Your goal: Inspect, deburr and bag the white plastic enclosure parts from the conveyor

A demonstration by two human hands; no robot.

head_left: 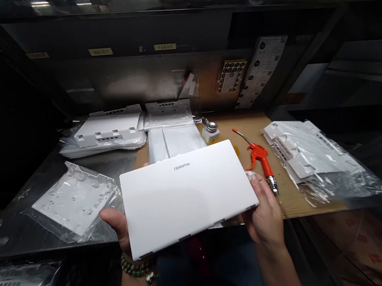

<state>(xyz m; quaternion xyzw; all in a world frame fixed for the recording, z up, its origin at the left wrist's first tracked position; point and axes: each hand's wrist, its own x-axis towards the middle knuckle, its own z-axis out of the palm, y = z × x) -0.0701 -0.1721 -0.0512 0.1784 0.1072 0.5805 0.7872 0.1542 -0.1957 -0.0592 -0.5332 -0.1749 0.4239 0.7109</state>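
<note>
A white rectangular plastic cover (187, 199) with upside-down HUAWEI lettering is held up over the front edge of the bench, its smooth face towards me. My left hand (120, 229) grips its left end, thumb at the edge and the other fingers hidden behind. At the right end, my right hand (265, 208) is closed on the cover's edge, with a bit of white crumpled material (250, 174) at its fingertips. Just beyond that hand, a red air gun (259, 155) lies on the cardboard.
A bagged white part (75, 200) lies left. Stacked white housings (108, 128) stand behind it, beside clear bags (176, 140). A small bottle with metal top (211, 133) is at centre back. More bagged parts (311, 150) lie right. A shelf edge (158, 4) crosses above.
</note>
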